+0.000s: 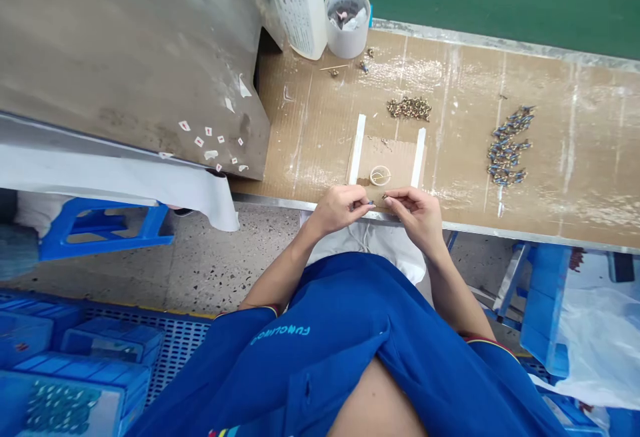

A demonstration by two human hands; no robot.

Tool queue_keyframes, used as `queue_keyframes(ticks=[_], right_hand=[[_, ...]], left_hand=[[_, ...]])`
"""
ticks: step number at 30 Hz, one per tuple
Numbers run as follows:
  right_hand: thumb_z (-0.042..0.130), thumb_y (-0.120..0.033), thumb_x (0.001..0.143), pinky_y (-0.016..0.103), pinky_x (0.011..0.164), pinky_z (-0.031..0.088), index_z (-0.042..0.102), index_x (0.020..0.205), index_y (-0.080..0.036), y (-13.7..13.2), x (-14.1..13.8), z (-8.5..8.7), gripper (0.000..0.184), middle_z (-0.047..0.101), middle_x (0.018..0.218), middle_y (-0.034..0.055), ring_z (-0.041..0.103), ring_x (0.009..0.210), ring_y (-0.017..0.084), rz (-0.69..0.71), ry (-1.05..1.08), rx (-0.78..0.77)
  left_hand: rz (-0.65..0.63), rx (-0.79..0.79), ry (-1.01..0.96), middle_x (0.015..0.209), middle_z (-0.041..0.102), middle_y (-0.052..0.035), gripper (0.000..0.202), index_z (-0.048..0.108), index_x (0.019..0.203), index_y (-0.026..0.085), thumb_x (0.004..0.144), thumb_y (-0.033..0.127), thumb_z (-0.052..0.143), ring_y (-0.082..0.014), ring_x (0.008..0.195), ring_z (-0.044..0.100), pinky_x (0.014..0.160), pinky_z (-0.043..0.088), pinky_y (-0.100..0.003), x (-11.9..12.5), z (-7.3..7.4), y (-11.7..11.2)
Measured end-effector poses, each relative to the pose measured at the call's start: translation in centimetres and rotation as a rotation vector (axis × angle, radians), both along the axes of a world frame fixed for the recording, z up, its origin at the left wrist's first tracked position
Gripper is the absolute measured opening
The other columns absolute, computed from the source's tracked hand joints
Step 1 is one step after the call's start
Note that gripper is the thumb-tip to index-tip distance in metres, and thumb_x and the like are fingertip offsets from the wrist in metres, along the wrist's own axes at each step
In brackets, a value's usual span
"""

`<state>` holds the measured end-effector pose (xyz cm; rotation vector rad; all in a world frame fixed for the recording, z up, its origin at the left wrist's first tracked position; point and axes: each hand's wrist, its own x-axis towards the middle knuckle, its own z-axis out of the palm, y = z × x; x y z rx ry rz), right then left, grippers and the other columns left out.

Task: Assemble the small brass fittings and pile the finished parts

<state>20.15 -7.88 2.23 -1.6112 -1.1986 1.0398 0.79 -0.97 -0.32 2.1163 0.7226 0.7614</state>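
At the near edge of the cardboard-covered bench, my left hand [343,209] pinches a tiny blue-ended piece [371,202] between thumb and forefinger. Opposite it, the fingertips of my right hand [417,216] are closed on a tiny dark brass-coloured piece [385,197]. A narrow gap separates the two pieces; both are too small to name exactly. Just beyond my fingers sits a small round cup [380,175] with a thin stick across it. It stands on a cardboard sheet [395,154] between two white tape strips.
Farther back lies a pile of small brass-coloured parts [409,108]. Rows of blue-and-brass parts [509,147] are spread at the right. A white tub [348,22] holding scraps stands beside a white bottle [300,7]. A metal box [200,57] bounds the left side.
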Motion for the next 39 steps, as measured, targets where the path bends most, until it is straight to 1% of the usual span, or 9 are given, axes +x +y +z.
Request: queue_keyframes(ticks=[3, 6, 8, 13, 16, 20, 24, 30, 39], right_hand=[[0.079, -0.044, 0.079, 0.031, 0.064, 0.060, 0.075, 0.087, -0.021, -0.1, -0.9, -0.5, 0.025, 0.078, 0.080, 0.0047, 0.073, 0.070, 0.019, -0.055, 0.126, -0.076], [0.082, -0.050, 0.075, 0.033, 0.069, 0.063, 0.075, 0.086, -0.021, -0.1, -1.3, -0.8, 0.032, 0.078, 0.077, 0.0043, 0.074, 0.071, 0.019, -0.096, 0.221, -0.090], [0.082, -0.053, 0.075, 0.034, 0.071, 0.064, 0.074, 0.086, -0.021, -0.1, -1.4, -0.8, 0.034, 0.078, 0.077, 0.0043, 0.074, 0.071, 0.019, -0.103, 0.246, -0.092], [0.081, -0.056, 0.075, 0.032, 0.069, 0.063, 0.073, 0.085, -0.020, -0.1, -1.1, -0.6, 0.038, 0.078, 0.079, 0.0055, 0.074, 0.071, 0.018, -0.037, 0.249, -0.124], [0.080, -0.057, 0.076, 0.031, 0.067, 0.062, 0.073, 0.085, -0.020, 0.0, -1.1, -0.6, 0.039, 0.076, 0.076, 0.0048, 0.073, 0.069, 0.017, 0.001, 0.233, -0.136], [0.080, -0.057, 0.075, 0.031, 0.064, 0.059, 0.073, 0.084, -0.020, 0.1, -1.1, -0.5, 0.039, 0.074, 0.073, 0.0035, 0.071, 0.066, 0.017, 0.030, 0.195, -0.135], [0.079, -0.057, 0.076, 0.031, 0.063, 0.057, 0.072, 0.082, -0.020, 0.2, -1.0, -0.2, 0.038, 0.074, 0.072, 0.0034, 0.070, 0.066, 0.017, 0.068, 0.163, -0.139], [0.075, -0.053, 0.082, 0.030, 0.060, 0.054, 0.069, 0.081, -0.020, 0.2, -0.8, 0.1, 0.033, 0.073, 0.073, 0.0043, 0.068, 0.066, 0.018, 0.118, 0.093, -0.120], [0.075, -0.054, 0.081, 0.030, 0.064, 0.054, 0.064, 0.079, -0.021, 0.1, -0.7, -0.5, 0.035, 0.071, 0.073, 0.0026, 0.064, 0.066, 0.016, 0.172, 0.220, -0.112]], left_hand=[[0.006, 0.005, 0.063, 0.060, 0.052, 0.0035, 0.029, 0.050, 0.066, 0.017, 0.092, 0.023, 0.062, -0.0098, 0.055, 0.047, 0.055, 0.033, -0.023, 0.1, -0.1, -0.1], [0.011, 0.032, 0.092, 0.059, 0.052, 0.0037, 0.030, 0.048, 0.065, 0.017, 0.091, 0.022, 0.061, -0.0100, 0.055, 0.047, 0.055, 0.032, -0.023, 0.4, -0.1, -0.1], [0.012, 0.053, 0.117, 0.059, 0.052, 0.0036, 0.030, 0.048, 0.065, 0.017, 0.092, 0.021, 0.060, -0.0102, 0.054, 0.047, 0.054, 0.032, -0.024, 0.5, -0.1, -0.1], [0.016, 0.125, 0.127, 0.059, 0.052, 0.0034, 0.030, 0.049, 0.066, 0.017, 0.093, 0.022, 0.060, -0.0104, 0.054, 0.046, 0.053, 0.030, -0.024, 0.7, -0.2, -0.1], [0.015, 0.143, 0.130, 0.060, 0.053, 0.0031, 0.030, 0.050, 0.067, 0.017, 0.094, 0.023, 0.059, -0.0106, 0.054, 0.047, 0.053, 0.030, -0.025, 0.6, -0.4, -0.2], [0.006, 0.139, 0.151, 0.061, 0.054, 0.0025, 0.031, 0.052, 0.067, 0.017, 0.096, 0.025, 0.058, -0.0110, 0.055, 0.049, 0.054, 0.031, -0.025, 0.5, -0.5, -0.3], [-0.011, 0.150, 0.121, 0.063, 0.056, 0.0014, 0.034, 0.053, 0.068, 0.016, 0.099, 0.029, 0.056, -0.0117, 0.057, 0.051, 0.055, 0.032, -0.026, 0.4, -0.6, -0.2], [-0.052, 0.114, 0.053, 0.069, 0.063, -0.0013, 0.039, 0.060, 0.074, 0.016, 0.104, 0.040, 0.050, -0.0129, 0.063, 0.058, 0.061, 0.040, -0.025, 0.1, -0.4, -0.1], [-0.044, 0.069, 0.021, 0.070, 0.065, -0.0031, 0.042, 0.064, 0.077, 0.016, 0.105, 0.041, 0.047, -0.0138, 0.065, 0.058, 0.062, 0.042, -0.026, 0.1, -0.7, -0.1]])
